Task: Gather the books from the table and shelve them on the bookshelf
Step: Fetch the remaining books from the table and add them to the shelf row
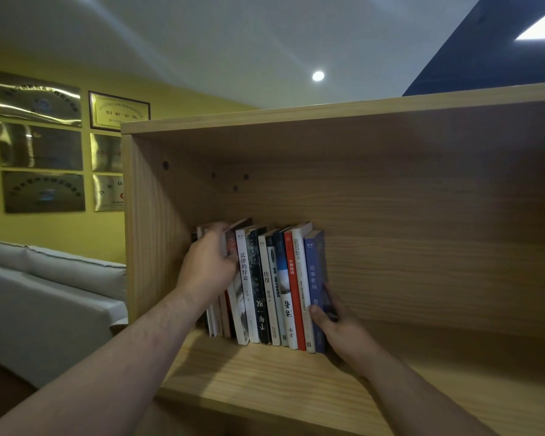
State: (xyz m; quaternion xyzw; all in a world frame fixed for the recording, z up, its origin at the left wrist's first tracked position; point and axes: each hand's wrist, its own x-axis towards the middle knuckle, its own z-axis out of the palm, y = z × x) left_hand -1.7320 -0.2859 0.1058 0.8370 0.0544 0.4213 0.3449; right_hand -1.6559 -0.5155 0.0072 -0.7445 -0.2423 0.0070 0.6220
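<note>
1 head-worn wide-angle view, facing forward into the bookshelf [422,234], close up

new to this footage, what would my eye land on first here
A row of books stands at the left end of the wooden bookshelf. The left hand grips the leftmost books near their tops, while the right hand pinches the blue book at the row's right end. Gold plaques hang on the yellow wall at left.
</note>
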